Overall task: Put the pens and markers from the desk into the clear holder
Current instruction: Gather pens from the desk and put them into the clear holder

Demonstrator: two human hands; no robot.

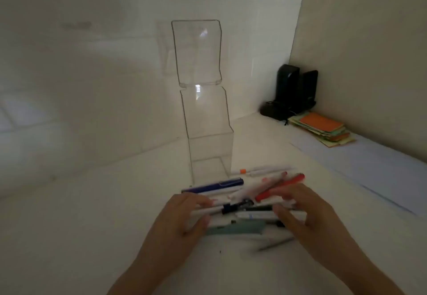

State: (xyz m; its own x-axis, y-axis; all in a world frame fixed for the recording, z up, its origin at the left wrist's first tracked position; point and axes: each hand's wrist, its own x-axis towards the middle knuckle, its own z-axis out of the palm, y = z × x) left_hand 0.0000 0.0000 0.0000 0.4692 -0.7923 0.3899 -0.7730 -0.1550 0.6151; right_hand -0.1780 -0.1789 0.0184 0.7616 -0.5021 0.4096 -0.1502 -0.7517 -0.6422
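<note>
A tall clear holder (209, 133) with stepped tiers stands empty on the white desk, just behind a pile of several pens and markers (245, 204). A dark blue pen (215, 185) and a red marker (280, 186) lie at the far edge of the pile, and a grey-green pen (235, 228) lies nearest me. My left hand (182, 218) cups the pile's left end. My right hand (300, 211) cups its right end, fingers curled over the pens. Both hands press the bundle together on the desk.
Two black speakers (293, 91) stand in the back right corner. A stack of coloured sticky notes (323, 128) lies in front of them. A white sheet of paper (369, 167) covers the desk's right side. Walls close the back and right.
</note>
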